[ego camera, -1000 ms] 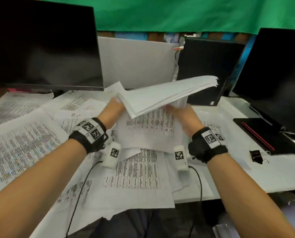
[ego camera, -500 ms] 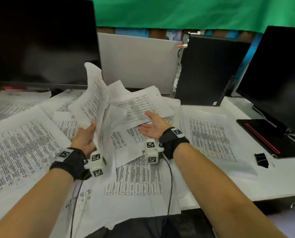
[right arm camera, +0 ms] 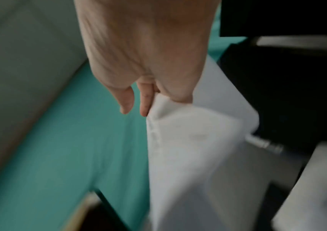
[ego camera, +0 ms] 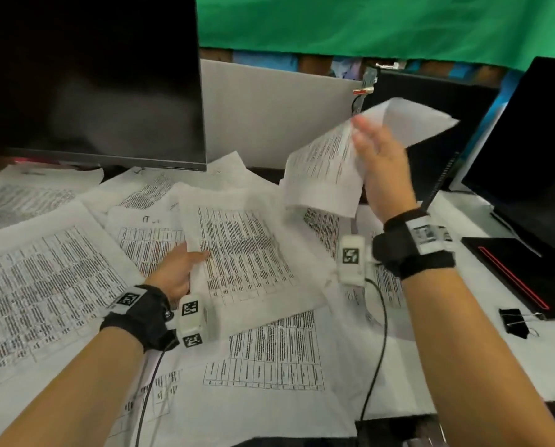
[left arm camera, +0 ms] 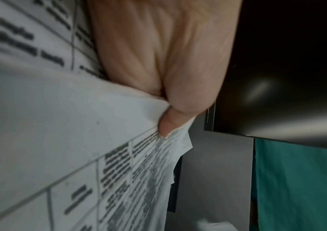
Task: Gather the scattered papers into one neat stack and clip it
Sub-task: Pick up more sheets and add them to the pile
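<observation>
Your right hand (ego camera: 381, 162) pinches lifted sheet (ego camera: 327, 162) high above desk, likely to carry it over. Your left hand (ego camera: 179, 269) pinches stack (ego camera: 243, 250) edge, steadying it. Papers (ego camera: 43, 279) lie scattered; clip (ego camera: 513, 322) waits right, untouched.

Even indoor light; wrist views motion-blurred (right worst); head edges warped
</observation>
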